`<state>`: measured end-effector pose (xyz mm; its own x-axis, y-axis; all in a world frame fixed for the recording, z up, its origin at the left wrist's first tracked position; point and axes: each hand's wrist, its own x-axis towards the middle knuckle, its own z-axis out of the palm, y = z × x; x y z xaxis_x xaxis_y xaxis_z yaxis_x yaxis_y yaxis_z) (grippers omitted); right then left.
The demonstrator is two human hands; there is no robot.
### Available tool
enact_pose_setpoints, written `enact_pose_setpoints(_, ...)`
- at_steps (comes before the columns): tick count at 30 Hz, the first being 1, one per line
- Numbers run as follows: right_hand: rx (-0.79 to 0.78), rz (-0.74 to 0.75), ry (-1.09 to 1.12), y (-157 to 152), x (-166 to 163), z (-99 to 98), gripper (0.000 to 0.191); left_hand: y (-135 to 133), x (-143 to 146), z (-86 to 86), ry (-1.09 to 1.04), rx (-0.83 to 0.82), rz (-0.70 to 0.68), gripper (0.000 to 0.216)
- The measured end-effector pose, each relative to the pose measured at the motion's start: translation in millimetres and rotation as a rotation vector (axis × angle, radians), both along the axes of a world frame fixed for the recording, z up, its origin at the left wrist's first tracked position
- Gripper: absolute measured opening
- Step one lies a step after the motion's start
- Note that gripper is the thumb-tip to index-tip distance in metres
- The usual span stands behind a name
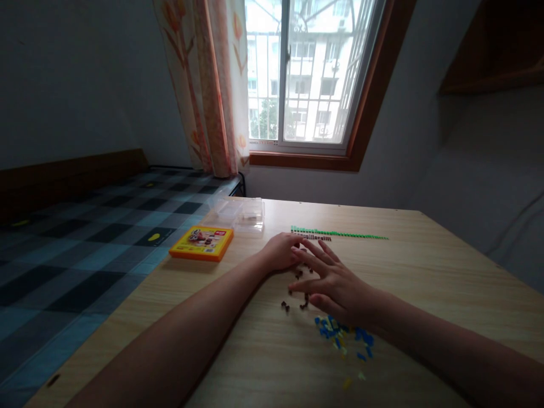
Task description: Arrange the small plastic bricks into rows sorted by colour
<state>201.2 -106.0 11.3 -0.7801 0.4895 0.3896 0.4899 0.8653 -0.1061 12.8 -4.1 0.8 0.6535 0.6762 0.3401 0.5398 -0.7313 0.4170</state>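
Your left hand (281, 252) rests curled on the table (425, 272), its grip hidden, while your right hand (335, 283) lies flat with fingers spread over small dark pieces (293, 292). Blue pieces (340, 331) lie just under your right wrist; a green row (340, 233) sits beyond both hands.

1. Open tabletop (425, 266): bare wood to the right and near left; a hand could pass freely.
2. Green brick row (340, 233) and a dark row (312, 238) just beside it: low barrier across the far middle.
3. Orange box (202, 242), clear container (242, 213): block the far-left edge.
4. Loose dark pieces (297, 292), possibly bricks, and blue-yellow pieces (340, 331): scattered centre.
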Motion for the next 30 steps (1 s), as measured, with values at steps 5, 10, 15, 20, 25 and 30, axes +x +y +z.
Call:
enact_pose_setpoints(5,-0.068,0.097,-0.082,-14,-9,6.5,0.036,6,1,-3.4,0.024,-0.044,0.060,0.024)
enact_pose_setpoints(10,-0.083,0.085,-0.122,-14,-7,7.5,0.041,5,2,-3.3,0.006,-0.069,0.050,0.024)
enact_pose_setpoints(15,-0.085,0.048,-0.147,-13,-11,8.9,0.043,6,2,-2.0,-0.093,-0.161,0.085,0.025)
enact_pose_setpoints(20,-0.048,-0.050,-0.147,-6,-14,2.3,0.044,12,-1,-3.0,-0.233,-0.255,0.117,0.030)
enact_pose_setpoints(25,0.028,-0.170,-0.040,5,-5,-5.5,0.036,15,-2,-3.7,-0.315,-0.239,0.082,0.028)
enact_pose_setpoints(30,-0.002,0.003,0.076,0,1,1.2,0.032,15,-2,-3.8,-0.305,-0.265,0.098,0.029)
